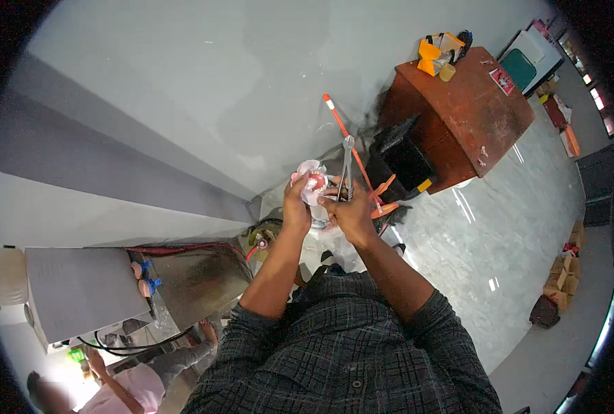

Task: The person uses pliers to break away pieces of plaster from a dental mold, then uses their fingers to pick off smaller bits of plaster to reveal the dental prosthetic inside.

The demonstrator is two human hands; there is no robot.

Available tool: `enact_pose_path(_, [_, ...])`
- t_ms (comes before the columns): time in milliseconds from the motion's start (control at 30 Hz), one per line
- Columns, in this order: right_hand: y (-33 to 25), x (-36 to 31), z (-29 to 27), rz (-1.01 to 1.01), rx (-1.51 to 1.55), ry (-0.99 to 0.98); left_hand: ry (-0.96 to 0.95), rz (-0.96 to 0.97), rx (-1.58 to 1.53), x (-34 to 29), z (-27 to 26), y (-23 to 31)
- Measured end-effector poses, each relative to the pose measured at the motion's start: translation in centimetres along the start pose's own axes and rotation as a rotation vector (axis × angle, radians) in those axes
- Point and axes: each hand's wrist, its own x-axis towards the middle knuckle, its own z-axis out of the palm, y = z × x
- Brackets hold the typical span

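My left hand is closed around a lump of white plaster in the middle of the view. Set in the plaster is a pink denture with a row of pale teeth. My right hand grips metal pliers, whose jaws point away from me and whose handles run down into my fingers. Fingers of the right hand also reach to the plaster's right side. The pliers' jaws stand apart from the plaster, up and to its right. Parts of the lump are hidden by my fingers.
Beyond my right hand stand an orange-handled pole, a black bin and a brown wooden desk bearing a yellow bag. A grey metal cabinet is at left, near a seated person in pink. Cardboard boxes lie far right.
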Motion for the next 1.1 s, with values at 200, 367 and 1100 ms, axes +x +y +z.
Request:
enact_pose_path(200, [-0.9,0.1,-0.1,-0.001,-0.009,-0.027,-0.081,0.082,0.018,-0.6,-0.2,0.8])
enact_pose_path(367, [-2.0,-0.6,-0.1,-0.061,-0.075,-0.126,-0.227,-0.118,-0.377,-2.8,1.9,2.9])
enact_pose_path(1100, [-4.4,-8.1,-7.5,0.344,-0.203,-0.622,-0.003,-0.156,-0.901,-1.8,2.4,5.4])
